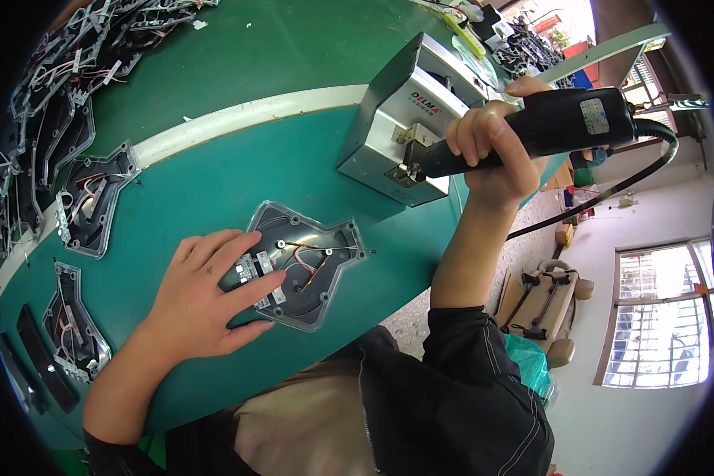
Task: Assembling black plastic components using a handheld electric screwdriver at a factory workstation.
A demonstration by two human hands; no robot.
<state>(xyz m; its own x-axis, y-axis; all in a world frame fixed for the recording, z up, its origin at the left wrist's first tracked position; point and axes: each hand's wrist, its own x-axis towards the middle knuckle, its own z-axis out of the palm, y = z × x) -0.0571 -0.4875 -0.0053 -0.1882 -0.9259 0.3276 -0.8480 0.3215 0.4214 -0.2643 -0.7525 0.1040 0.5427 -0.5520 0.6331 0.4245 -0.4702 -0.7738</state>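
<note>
My right hand (500, 151) is wrapped round a black electric screwdriver (559, 125), held nearly level. Its tip meets the small metal outlet on the front of a silver box-shaped screw feeder (379, 135). On the green mat, my left hand (206, 297) lies with its fingers spread over the left side of a dark angular lamp housing (313, 289) with a clear rim. Small white boards (254, 270) show between those fingers. Thin red and white wires and two pale screw posts can be seen inside the housing.
Similar housings (99, 202) lie to the left, with another (71, 325) nearer me beside dark strips (46, 357). A large pile of housings (63, 87) fills the far left. A white strip (238, 115) crosses the table. The screwdriver's black cable (603, 194) hangs at right.
</note>
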